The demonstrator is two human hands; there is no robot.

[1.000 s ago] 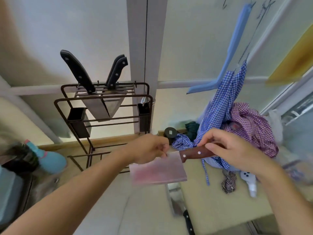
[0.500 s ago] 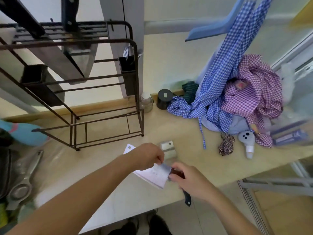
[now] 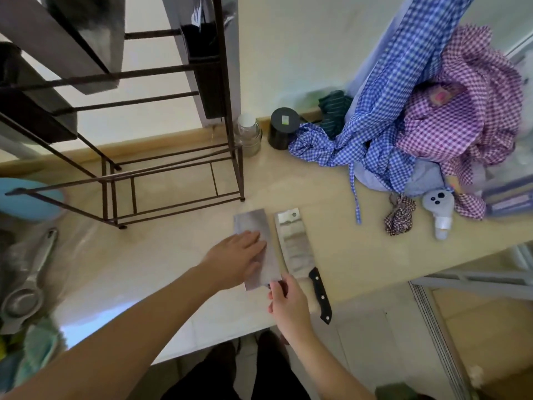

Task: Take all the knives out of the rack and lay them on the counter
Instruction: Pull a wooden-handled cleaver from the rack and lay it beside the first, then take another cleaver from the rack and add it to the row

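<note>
While left hand (image 3: 236, 261) flattens cleaver (image 3: 256, 226), right hand (image 3: 288, 307) grips handle.

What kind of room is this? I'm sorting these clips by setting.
Probably a home kitchen or utility corner: two steel cleavers lie on a beige stone counter, beside a dark wire knife rack, with checked cloths heaped at the wall.

Desk (image 3: 331, 249): pale beige, glossy. Rack (image 3: 230, 111): dark brown metal. Cleaver blade (image 3: 259, 226): grey steel. Second cleaver (image 3: 294, 249): silvery blade, black handle with pale rivets. Hanging cloth (image 3: 383, 90): blue-white gingham. Bundled cloth (image 3: 467, 105): purple-white gingham. Cylinder (image 3: 284, 127): black, small green label. Striped fabric (image 3: 334, 111): dark green. Bottle (image 3: 248, 134): clear, white cap. Bowl (image 3: 26, 202): light blue. Small checked cloth (image 3: 399, 216): red-white.
</note>
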